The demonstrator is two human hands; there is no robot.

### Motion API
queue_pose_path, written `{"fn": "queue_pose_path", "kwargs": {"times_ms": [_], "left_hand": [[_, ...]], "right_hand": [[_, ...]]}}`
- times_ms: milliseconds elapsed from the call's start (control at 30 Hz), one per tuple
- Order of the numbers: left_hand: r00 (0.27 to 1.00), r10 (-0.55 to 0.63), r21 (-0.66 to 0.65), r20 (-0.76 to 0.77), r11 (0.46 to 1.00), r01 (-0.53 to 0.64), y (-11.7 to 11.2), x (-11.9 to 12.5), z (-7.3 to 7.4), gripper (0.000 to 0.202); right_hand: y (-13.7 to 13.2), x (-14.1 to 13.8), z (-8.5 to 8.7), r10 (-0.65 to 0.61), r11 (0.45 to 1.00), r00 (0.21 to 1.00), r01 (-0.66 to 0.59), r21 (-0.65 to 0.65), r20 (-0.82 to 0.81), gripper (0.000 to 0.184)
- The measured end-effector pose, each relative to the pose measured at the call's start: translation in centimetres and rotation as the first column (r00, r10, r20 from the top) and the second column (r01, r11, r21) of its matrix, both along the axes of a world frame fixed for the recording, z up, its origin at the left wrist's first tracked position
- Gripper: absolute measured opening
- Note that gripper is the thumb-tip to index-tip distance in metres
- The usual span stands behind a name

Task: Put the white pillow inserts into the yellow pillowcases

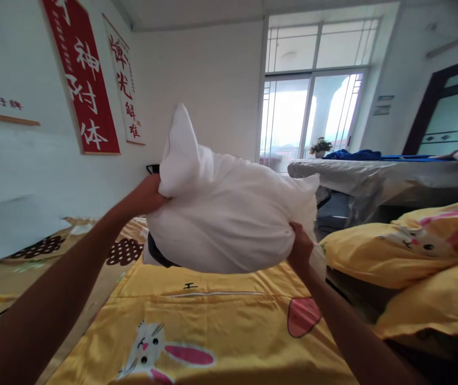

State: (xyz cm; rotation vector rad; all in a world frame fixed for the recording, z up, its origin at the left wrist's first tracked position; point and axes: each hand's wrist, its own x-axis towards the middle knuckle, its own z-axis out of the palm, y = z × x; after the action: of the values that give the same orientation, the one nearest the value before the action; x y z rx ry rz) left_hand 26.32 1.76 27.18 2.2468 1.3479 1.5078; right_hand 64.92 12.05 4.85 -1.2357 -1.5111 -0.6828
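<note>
A plump white pillow [229,214] hangs in the air in front of me, bulging in the middle with one corner pointing up. My left hand [152,192] is closed on its left end, the fingertips hidden behind the cloth. At the lower right side my right hand [300,246] grips a fold of it. Something dark shows under the pillow's lower left edge. Below lies a yellow pillowcase [229,331] with a rabbit print, spread flat, with a whitish line running across its upper part.
Yellow rabbit-print pillows [397,246] are piled at the right. A brown patterned cloth [80,256] covers the surface on the left, with a white pillow [12,224] on it. Behind stands a plastic-covered table [357,174] bearing blue cloth [357,155] and a potted plant [320,146].
</note>
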Motion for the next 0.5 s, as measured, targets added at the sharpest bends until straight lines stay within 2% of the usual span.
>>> {"fn": "queue_pose_path", "kwargs": {"times_ms": [67, 100, 167, 233, 300, 333, 367, 433, 467, 500], "left_hand": [[0.988, 0.124, -0.004, -0.096, 0.992, -0.125, 0.9, -0.3, -2.4, 0.024], [0.986, 0.155, -0.006, -0.067, 0.988, -0.156, 1.3, -0.1, -3.8, 0.024], [0.985, 0.151, -0.017, 0.088, 0.989, -0.15, 1.8, 0.8, -6.8, 0.026], [0.969, 0.091, -0.026, 0.23, 0.996, -0.087, 2.1, 2.1, -9.7, 0.026], [0.95, -0.013, -0.063, 0.311, 0.997, 0.035, 2.2, 3.7, -11.9, 0.026], [0.941, -0.076, -0.095, 0.331, 0.989, 0.113, 2.2, 4.4, -12.7, 0.027], [0.927, -0.136, -0.126, 0.351, 0.974, 0.19, 2.1, 5.1, -13.3, 0.027], [0.891, -0.226, -0.171, 0.393, 0.934, 0.312, 1.8, 6.2, -13.7, 0.029], [0.887, -0.247, -0.187, 0.39, 0.922, 0.338, 1.5, 6.6, -13.7, 0.029], [0.892, -0.262, -0.202, 0.367, 0.914, 0.352, 1.2, 6.9, -13.6, 0.027]], "right_hand": [[-0.5, 0.7, -1.6, -0.045, 0.999, 0.995, 0.046, -0.004, 0.094, 0.025], [-0.9, 0.8, -2.5, -0.062, 0.997, 0.985, 0.07, -0.043, 0.159, 0.025], [-2.0, 0.4, -4.5, -0.063, 0.972, 0.96, 0.122, -0.202, 0.274, 0.028], [-3.2, -0.4, -5.7, 0.034, 0.88, 0.951, 0.118, -0.46, 0.308, 0.032], [-4.2, -1.2, -5.4, 0.181, 0.735, 0.946, 0.053, -0.676, 0.27, 0.035], [-4.6, -1.5, -4.4, 0.234, 0.678, 0.941, 0.024, -0.735, 0.246, 0.041], [-4.9, -1.9, -2.9, 0.262, 0.66, 0.939, -0.005, -0.751, 0.223, 0.049], [-5.4, -2.9, 1.3, 0.285, 0.731, 0.941, -0.092, -0.676, 0.18, 0.073], [-5.6, -3.7, 3.7, 0.319, 0.785, 0.94, -0.188, -0.591, 0.124, 0.087], [-5.7, -4.6, 6.2, 0.398, 0.805, 0.915, -0.312, -0.504, 0.069, 0.098]]}}
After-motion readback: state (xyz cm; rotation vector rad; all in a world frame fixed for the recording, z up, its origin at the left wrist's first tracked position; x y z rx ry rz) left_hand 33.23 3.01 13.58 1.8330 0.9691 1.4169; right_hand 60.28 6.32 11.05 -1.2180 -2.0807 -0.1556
